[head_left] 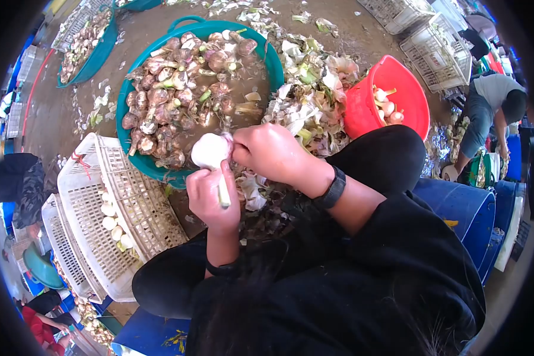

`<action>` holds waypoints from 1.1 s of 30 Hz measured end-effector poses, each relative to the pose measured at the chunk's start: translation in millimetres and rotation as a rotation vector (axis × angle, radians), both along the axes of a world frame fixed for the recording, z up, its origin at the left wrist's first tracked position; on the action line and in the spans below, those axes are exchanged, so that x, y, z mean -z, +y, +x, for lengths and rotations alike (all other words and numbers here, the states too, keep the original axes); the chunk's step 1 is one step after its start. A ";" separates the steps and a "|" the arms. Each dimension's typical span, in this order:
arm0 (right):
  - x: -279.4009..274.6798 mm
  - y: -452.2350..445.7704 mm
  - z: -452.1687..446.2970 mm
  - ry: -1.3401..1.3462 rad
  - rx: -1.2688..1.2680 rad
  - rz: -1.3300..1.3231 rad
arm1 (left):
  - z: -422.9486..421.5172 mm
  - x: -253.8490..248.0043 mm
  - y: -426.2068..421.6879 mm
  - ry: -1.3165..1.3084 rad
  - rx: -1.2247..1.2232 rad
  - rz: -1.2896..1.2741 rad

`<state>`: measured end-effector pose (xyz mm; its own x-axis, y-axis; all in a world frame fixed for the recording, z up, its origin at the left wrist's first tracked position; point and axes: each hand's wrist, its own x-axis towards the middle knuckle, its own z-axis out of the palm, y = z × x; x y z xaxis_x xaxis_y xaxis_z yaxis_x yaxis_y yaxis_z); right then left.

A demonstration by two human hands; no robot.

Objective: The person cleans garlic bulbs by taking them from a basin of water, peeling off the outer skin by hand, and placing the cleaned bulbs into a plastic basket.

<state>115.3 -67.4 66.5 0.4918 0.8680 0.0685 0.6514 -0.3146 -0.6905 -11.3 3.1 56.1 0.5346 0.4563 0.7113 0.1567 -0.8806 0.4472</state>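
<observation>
A white garlic bulb [209, 151] with a short pale green stem is held by my left hand [212, 199], fingers wrapped round the stem just below the bulb. My right hand [267, 149] is closed at the bulb's right side, pinching what looks like a strip of purplish skin; its fingertips are partly hidden. Both hands are over the near edge of a green tub [276, 68], which holds many unpeeled, muddy garlic bulbs [169, 98] in brown water. Loose garlic peelings [308, 89] are heaped to the right of the tub.
A red bucket [353, 107] with several cleaner bulbs stands on the right. White plastic crates [95, 207] are at left, with peeled bulbs [117, 231] inside. More crates [436, 53] stand at upper right. A blue drum [457, 204] is beside me, and a person [492, 107] bends beyond it.
</observation>
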 end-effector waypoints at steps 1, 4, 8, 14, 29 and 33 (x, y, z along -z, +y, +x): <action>7.4 -3.0 3.6 -0.031 0.013 -0.079 | 1.3 3.0 -2.3 0.000 0.000 0.002; 48.9 -18.8 28.3 -0.195 0.061 -0.503 | 3.4 -0.8 0.3 -0.560 -0.166 -1.304; 43.7 -30.1 46.4 -0.253 0.198 -0.591 | -4.8 2.2 22.8 -0.659 -0.197 -1.675; 17.6 13.4 -28.5 0.229 -0.164 0.293 | -10.4 -2.1 20.9 -0.737 -0.187 -1.878; 153.1 118.1 42.2 -0.179 -0.677 -0.790 | -23.4 49.5 63.7 -0.574 -0.454 -1.527; 95.1 85.5 32.9 0.081 -0.637 -0.325 | -2.0 54.6 61.9 -0.219 -0.475 -1.761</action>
